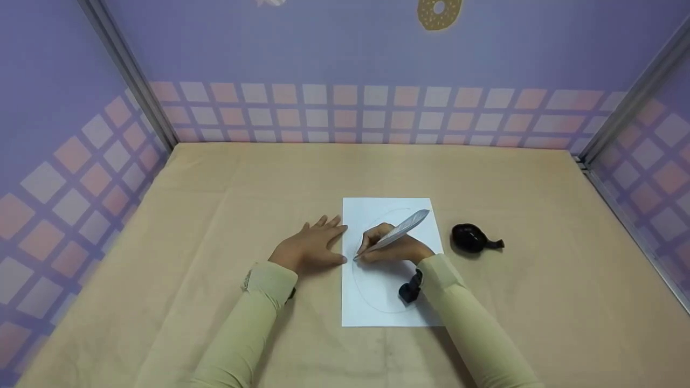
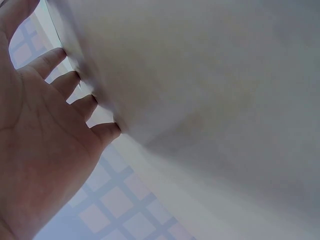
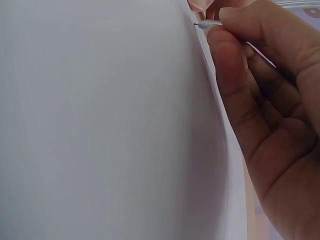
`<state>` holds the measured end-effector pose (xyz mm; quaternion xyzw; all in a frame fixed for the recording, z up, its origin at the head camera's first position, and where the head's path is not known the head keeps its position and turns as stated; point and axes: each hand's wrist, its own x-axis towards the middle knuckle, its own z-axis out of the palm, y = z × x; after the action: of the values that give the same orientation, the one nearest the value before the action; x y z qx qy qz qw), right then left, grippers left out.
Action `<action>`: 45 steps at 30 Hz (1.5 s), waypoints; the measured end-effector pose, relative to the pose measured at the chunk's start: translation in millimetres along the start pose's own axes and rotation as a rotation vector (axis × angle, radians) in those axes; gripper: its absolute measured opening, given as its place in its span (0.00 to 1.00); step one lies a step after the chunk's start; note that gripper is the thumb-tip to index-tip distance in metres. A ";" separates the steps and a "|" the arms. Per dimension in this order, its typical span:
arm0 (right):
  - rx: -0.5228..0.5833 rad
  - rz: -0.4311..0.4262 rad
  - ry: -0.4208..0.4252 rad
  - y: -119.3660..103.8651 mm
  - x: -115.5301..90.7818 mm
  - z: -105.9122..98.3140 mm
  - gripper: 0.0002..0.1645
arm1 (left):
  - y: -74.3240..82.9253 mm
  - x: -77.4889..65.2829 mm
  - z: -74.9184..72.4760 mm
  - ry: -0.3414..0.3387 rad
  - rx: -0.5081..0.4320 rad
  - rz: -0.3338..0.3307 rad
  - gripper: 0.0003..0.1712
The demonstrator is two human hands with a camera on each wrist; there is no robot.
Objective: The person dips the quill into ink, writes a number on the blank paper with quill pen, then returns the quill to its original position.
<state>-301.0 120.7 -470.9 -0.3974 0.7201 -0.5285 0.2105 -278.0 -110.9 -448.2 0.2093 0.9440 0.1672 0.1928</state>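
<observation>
A sheet of white paper [image 1: 426,237] lies on the table, and a thin curved line [image 1: 362,293] runs round much of it like an open oval. My right hand [image 1: 396,249] rests over the sheet and pinches a silvery feather-shaped pen [image 1: 405,225], its top slanting up to the right. The pen's tip [image 3: 200,24] shows just beyond the thumb and fingers in the right wrist view, close to the paper. With fingers spread, my left hand [image 1: 312,247] lies at the sheet's left edge, thumb and fingertips touching there. In the left wrist view its fingertips [image 2: 111,131] press down on the surface.
To the right of the paper lies a glossy black rounded object [image 1: 469,238] with a short narrow neck. A beige cloth [image 1: 242,183] covers the table. Purple walls [image 1: 345,54] with pink and white checks enclose the back and sides, with metal posts [image 1: 135,81] at the corners.
</observation>
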 end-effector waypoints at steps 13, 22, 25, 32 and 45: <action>-0.004 0.010 0.000 -0.1 -0.2 0.9 0.05 | -1.4 0.2 -0.2 -0.003 0.007 0.014 0.46; -0.019 -0.005 -0.004 2.7 0.4 0.3 0.06 | -2.1 1.1 -0.4 -0.005 0.005 0.015 0.46; -0.015 -0.019 -0.007 1.7 0.8 0.0 0.06 | -2.1 1.0 -0.4 -0.003 0.007 0.017 0.46; 0.013 0.014 -0.003 -5.7 1.2 -3.2 0.06 | -2.3 1.3 -0.6 -0.002 0.001 0.017 0.46; -0.006 -0.014 0.061 -29.6 -10.8 -8.9 0.05 | -2.6 0.9 -0.4 0.000 0.013 0.025 0.46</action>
<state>-290.7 130.9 -441.6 -0.3867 0.7251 -0.5396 0.1834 -279.7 -112.8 -449.1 0.2221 0.9424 0.1636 0.1893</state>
